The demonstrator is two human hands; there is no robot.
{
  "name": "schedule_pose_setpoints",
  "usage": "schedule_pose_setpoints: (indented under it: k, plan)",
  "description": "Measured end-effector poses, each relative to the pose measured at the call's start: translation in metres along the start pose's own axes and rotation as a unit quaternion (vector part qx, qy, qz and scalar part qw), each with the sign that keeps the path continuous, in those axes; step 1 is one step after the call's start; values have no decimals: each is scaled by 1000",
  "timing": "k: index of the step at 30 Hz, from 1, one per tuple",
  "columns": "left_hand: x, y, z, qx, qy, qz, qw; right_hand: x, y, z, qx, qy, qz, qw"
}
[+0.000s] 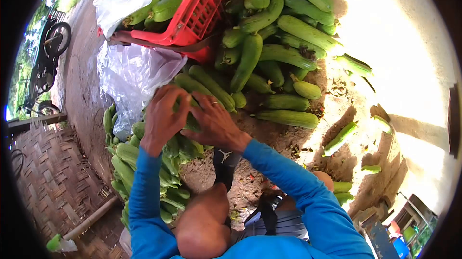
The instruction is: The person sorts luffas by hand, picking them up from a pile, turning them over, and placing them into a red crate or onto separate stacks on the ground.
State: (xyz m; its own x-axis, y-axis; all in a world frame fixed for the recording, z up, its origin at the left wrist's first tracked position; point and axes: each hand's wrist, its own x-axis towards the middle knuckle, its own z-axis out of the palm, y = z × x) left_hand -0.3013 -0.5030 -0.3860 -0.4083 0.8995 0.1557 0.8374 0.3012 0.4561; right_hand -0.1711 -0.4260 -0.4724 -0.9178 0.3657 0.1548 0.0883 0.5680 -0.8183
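By clear plastic (137, 69) and green gourds (204, 82), held left hand (214, 122) close to right hand (166, 117), with grip too hidden to tell.

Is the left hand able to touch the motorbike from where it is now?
Probably not. The motorbike stands well off to the side, with brown ground between it and the left hand, so the person would likely have to walk over.

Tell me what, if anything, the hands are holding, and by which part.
It cannot be told: the left hand and right hand are close together over gourds, and fingers hide any hold.
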Motion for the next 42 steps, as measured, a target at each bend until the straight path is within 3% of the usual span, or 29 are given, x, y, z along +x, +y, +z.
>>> schedule_pose_setpoints:
  k: [3,5,7,8,10,11,14,16,20,21,22,23,24,26,28,29,31,35,37,41,42]
  plan:
    - [46,11,37,-39,-127,39,990,-17,54,-26,-13,86,-5,996]
    - [69,0,90,-23,-169,1,985,-22,120,-39,55,85,81,992]
    - [90,5,128,70,-200,-28,977,-32,145,-70,176,95,278,939]
    - [98,7,147,67,-201,-23,977,-37,142,-78,172,99,281,939]
    - [106,7,176,57,-216,-72,972,-43,132,-95,449,144,315,824]
    - [101,5,182,58,-218,-70,972,-44,133,-109,464,49,294,834]
    - [88,-15,199,49,-171,-84,980,-16,128,-116,383,14,303,872]
    - [76,-46,221,-177,-172,9,969,0,119,-112,385,38,283,877]
    - [68,27,175,-242,-157,-12,958,0,154,-99,414,54,266,869]
    - [72,31,168,-261,-258,-49,929,-12,158,-103,415,53,269,868]
    - [80,36,162,-278,-354,-82,889,-27,164,-114,423,31,190,885]
    - [87,44,152,-281,-355,-81,888,-43,167,-124,429,9,110,897]
    - [92,52,142,-235,-317,-70,916,-58,168,-130,427,9,115,897]
    - [103,53,148,-194,-273,-58,941,-82,161,-147,624,69,314,712]
    - [120,48,178,-63,-93,77,991,-101,148,-174,618,103,364,689]
    - [128,49,190,-70,-94,81,990,-110,143,-184,615,136,410,660]
    - [142,55,213,95,-73,134,984,-130,147,-189,619,202,388,652]
    - [153,51,250,154,-23,166,974,-161,157,-196,609,206,400,653]
    - [153,62,235,186,-145,153,960,-170,159,-198,628,192,385,648]
    - [124,78,219,161,-205,157,953,-177,165,-194,621,205,369,661]
    - [115,80,218,97,-243,96,960,-178,167,-193,636,184,357,659]
